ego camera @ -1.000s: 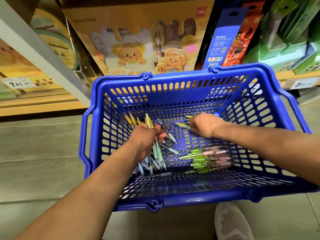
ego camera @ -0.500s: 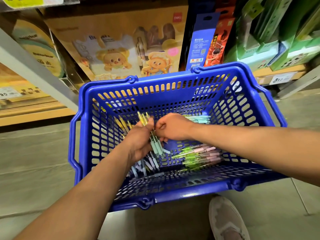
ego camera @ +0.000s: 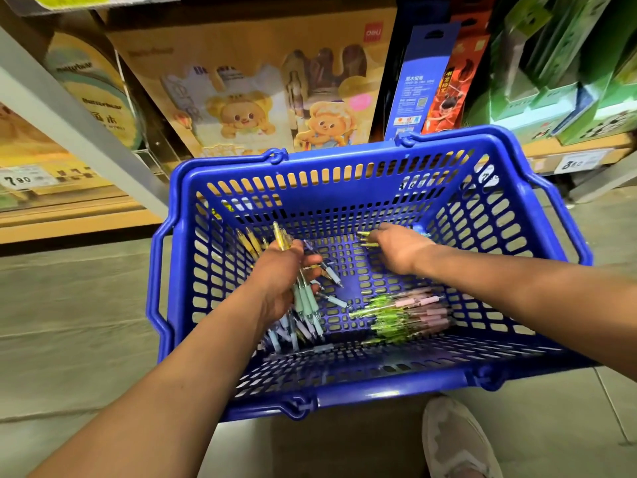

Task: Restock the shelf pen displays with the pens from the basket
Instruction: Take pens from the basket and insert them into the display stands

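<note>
A blue plastic basket (ego camera: 344, 174) stands on the floor before the shelves. Inside it, my left hand (ego camera: 282, 270) grips a bundle of pens (ego camera: 303, 298) with yellow tops and pale green grips. My right hand (ego camera: 396, 246) reaches to the far right of the basket floor and pinches a couple of yellow-topped pens (ego camera: 363, 238). A pile of green and pink pens (ego camera: 403, 315) lies at the near right of the basket. More pale blue pens (ego camera: 286, 334) lie beneath my left hand, partly hidden.
Low shelves run behind the basket, holding a cardboard box with cartoon bears (ego camera: 258, 108), blue and red hanging packs (ego camera: 424, 91) and green boxes (ego camera: 565, 81). Price tags (ego camera: 20, 179) sit on the shelf edges. My shoe (ego camera: 455, 439) is beside the basket's near edge.
My right hand moved away from my left hand, back to the far right of the basket, and took hold of more pens there. My left hand stayed put with its bundle.
</note>
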`<state>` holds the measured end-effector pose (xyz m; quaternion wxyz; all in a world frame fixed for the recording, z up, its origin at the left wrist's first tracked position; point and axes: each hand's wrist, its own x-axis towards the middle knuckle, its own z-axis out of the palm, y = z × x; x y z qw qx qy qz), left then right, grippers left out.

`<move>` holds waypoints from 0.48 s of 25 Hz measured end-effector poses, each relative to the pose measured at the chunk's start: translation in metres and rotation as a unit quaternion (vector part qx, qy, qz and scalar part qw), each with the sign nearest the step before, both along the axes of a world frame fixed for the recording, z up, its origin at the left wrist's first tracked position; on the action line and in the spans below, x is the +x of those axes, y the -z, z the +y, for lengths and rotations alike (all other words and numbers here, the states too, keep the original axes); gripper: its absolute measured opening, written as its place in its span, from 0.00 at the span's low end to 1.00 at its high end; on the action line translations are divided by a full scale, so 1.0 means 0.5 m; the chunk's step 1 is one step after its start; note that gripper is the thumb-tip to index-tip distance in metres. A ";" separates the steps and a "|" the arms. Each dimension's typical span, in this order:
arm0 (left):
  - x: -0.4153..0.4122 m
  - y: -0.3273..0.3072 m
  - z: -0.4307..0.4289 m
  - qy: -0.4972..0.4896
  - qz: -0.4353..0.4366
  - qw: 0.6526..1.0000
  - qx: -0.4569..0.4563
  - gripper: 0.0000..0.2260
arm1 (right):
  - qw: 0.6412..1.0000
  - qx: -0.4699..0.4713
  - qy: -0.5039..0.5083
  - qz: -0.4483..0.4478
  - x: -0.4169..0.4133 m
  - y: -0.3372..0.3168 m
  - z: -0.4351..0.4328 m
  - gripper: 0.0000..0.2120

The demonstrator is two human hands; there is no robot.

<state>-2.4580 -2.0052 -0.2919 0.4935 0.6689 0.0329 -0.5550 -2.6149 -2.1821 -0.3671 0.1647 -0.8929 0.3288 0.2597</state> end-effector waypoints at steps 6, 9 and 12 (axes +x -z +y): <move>0.014 -0.007 0.012 0.048 0.038 0.998 -0.011 0.04 | 0.994 -0.069 -0.076 0.044 -0.007 0.037 -0.024 0.22; 0.020 -0.003 0.017 0.066 0.045 0.997 -0.012 0.05 | 0.986 -0.104 -0.111 0.060 0.003 0.043 -0.021 0.22; 0.017 -0.002 0.017 0.063 0.045 0.997 -0.006 0.10 | 0.977 -0.126 -0.139 0.098 -0.008 0.046 -0.015 0.22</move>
